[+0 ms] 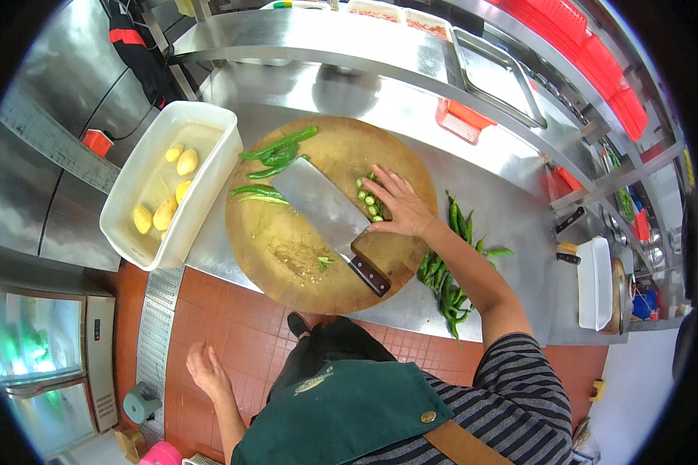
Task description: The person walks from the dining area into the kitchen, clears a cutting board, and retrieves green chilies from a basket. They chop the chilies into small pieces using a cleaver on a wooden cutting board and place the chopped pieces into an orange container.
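Observation:
My right hand point(400, 204) is over a small pile of sliced green chili peppers point(365, 195) on a round wooden chopping board point(273, 258). Its fingers are spread and partly cover the slices. A cleaver point(323, 200) lies flat across the board, its dark riveted handle towards me. My right thumb is at the blade's corner; whether it touches cannot be told. Whole and split green chilies point(279, 148) lie at the board's upper left. Pepper scraps point(324, 263) are near the cleaver handle. Away from the board, my left hand point(209, 371) hangs empty above the floor, fingers apart.
A white plastic tub point(171, 256) with several peeled potatoes point(164, 213) stands left of the board. More whole green chilies point(447, 285) lie on the steel counter point(517, 273), under my right forearm. A raised steel shelf point(326, 38) runs behind. Knives and a white tray point(594, 285) are far right.

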A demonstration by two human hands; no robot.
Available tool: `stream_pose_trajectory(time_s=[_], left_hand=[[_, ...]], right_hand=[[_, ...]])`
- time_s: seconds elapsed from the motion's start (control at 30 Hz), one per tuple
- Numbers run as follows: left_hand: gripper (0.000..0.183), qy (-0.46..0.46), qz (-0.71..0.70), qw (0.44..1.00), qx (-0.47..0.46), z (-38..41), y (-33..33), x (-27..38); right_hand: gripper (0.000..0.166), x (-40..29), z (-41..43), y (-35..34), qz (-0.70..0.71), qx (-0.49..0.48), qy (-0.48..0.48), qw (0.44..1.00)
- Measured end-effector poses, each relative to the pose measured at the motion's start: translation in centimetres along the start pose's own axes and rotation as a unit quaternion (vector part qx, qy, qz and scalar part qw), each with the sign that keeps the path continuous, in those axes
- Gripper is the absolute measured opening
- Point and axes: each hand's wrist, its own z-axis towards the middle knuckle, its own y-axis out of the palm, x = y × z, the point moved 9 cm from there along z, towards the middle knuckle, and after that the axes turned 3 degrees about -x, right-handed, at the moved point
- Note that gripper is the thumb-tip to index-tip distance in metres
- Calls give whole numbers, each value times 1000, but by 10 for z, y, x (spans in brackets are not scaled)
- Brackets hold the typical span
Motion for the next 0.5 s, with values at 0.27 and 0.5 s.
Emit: stream_pose_trajectory(time_s=[0.27, 0.5], left_hand=[[21, 8, 2, 999, -34, -15, 14, 26], [21, 17, 15, 997, -79, -18, 39, 48]], right_hand=[[74, 20, 28, 4, 4, -52, -120, 991], [34, 14, 30, -6, 9, 72, -158, 985]])
